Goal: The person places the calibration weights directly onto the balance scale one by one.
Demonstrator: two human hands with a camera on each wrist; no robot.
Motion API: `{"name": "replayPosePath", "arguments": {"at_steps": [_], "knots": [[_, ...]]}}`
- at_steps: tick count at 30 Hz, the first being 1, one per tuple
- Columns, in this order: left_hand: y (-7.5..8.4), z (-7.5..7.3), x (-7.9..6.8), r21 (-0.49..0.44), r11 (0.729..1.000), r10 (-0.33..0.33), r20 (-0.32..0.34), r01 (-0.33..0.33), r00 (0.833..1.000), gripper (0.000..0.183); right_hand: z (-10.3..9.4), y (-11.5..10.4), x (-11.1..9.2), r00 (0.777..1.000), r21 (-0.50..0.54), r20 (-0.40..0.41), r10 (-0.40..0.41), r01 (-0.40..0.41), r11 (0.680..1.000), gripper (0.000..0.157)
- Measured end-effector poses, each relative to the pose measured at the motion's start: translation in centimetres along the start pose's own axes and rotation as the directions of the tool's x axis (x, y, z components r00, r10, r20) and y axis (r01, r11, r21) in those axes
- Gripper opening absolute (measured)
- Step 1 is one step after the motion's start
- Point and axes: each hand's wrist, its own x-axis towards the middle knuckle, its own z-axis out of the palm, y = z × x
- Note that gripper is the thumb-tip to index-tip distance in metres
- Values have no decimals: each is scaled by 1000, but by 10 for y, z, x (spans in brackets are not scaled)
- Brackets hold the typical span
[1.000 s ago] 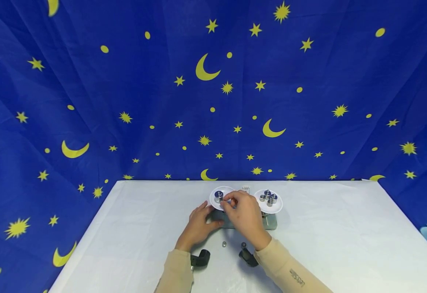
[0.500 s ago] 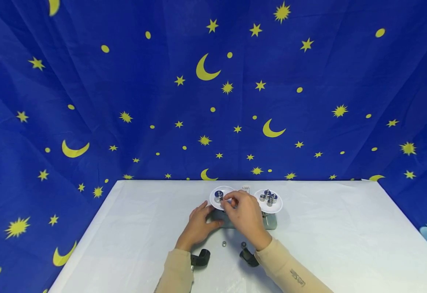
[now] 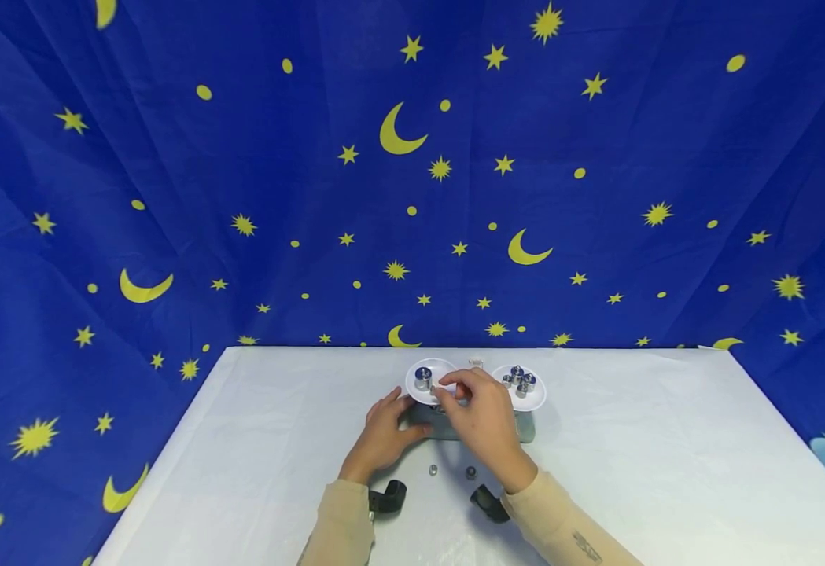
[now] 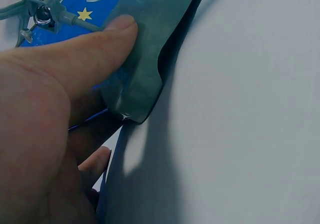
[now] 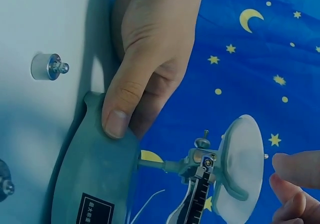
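Observation:
A balance scale with a grey-green base [image 3: 447, 425] and two white pans stands on the table. My left hand [image 3: 382, 436] grips the base's left end; in the left wrist view its thumb [image 4: 117, 34] lies on the base. A large metal weight [image 3: 422, 378] stands on the left pan [image 3: 412, 395], and a small weight [image 3: 433, 389] sits beside it. My right hand [image 3: 481, 417] is just right of that small weight. The right wrist view shows a gap between its fingertips [image 5: 285, 165] and the small weight's knob [image 5: 266, 156]. Several weights [image 3: 517, 381] stand on the right pan [image 3: 539, 398].
Two loose weights, one at left [image 3: 433, 470] and one at right [image 3: 471, 472], stand on the white table [image 3: 653, 456] in front of the scale. Black wrist mounts [image 3: 388, 497] hang below the sleeves. A blue star-patterned curtain [image 3: 299, 181] rises behind the table's back edge.
My right hand has let go of the small weight on the left pan and drawn slightly to the right. The left hand keeps its hold on the scale's base.

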Motion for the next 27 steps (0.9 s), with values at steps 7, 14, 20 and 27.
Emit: {"name": "replayPosePath", "arguments": {"at_steps": [7, 14, 20, 27], "knots": [[0, 0, -1, -2, 1000, -5, -2, 5, 1000, 63, -8, 2, -8, 999, 61, 27, 34, -36, 997, 9], [1, 0, -1, -10, 1000, -15, 0, 15, 1000, 62, -14, 5, -16, 995, 127, 58, 81, -87, 988, 10], [0, 1, 0, -8, 1000, -14, 2, 14, 1000, 63, -17, 9, -22, 990, 141, 84, 109, -121, 983, 12], [-1, 0, 0, -11, 1000, -25, 4, 25, 1000, 63, -20, 14, -30, 971, 207, 154, 182, -212, 955, 12]]}}
